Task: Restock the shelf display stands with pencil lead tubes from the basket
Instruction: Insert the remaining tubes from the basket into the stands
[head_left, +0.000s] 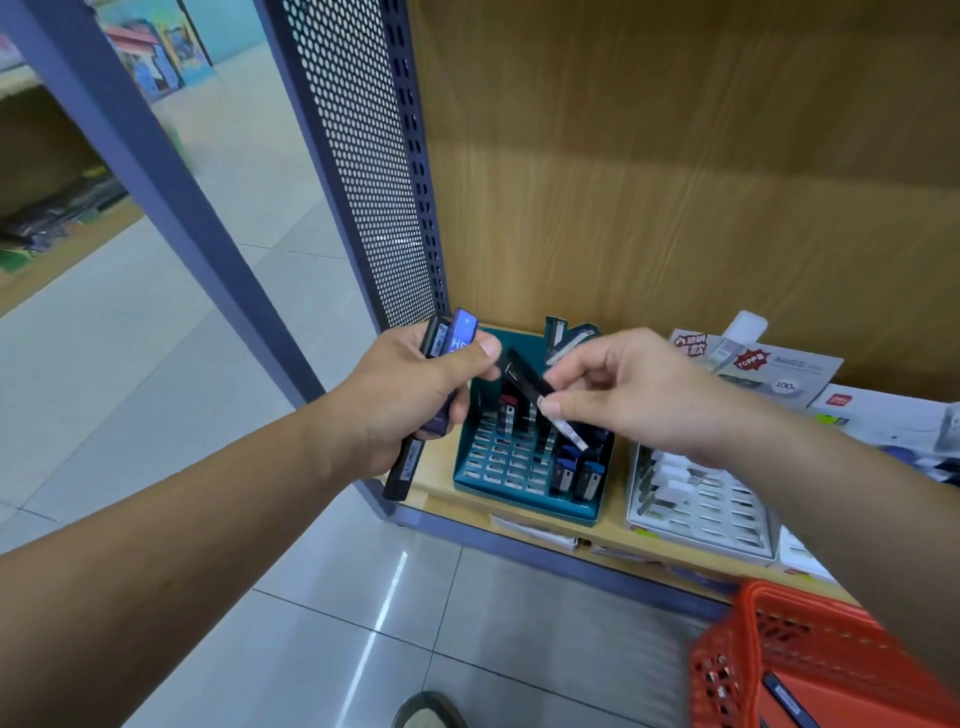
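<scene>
Left hand (400, 395): my grip is wrapped round a bundle of slim black and blue plastic pencil lead tubes (462, 332), held just left of the stand. I judge this bundle to be my supply, kept close so each tube has a short way to go.
Right hand (639, 395): a narrow grip, with thumb and fingertips pinching a single black lead tube with a white label (524, 382) near its middle.
Where that tube is: tilted in the air over the teal plastic display stand with a grid of slots (524, 501), its top end touching or just beside my left thumb.
Stand: it sits on the pale wooden shelf (613, 525) against the perforated blue metal side panel (374, 182). A few dark tubes (566, 467) stand in its front right corner, and most slots look open.
Neighbour: a white plastic slotted display stand (717, 514) sits just beside it on the right.
Basket: the orange plastic mesh basket (727, 670) is low on my right, with at least one dark tube (784, 696) lying inside.
Step in hand: I judge that one tube is being drawn from the bundle for slotting.
Next move: turn it upright and lower it into a free slot.
Risk: the loose bundle could slip while I work one-handed.
</scene>
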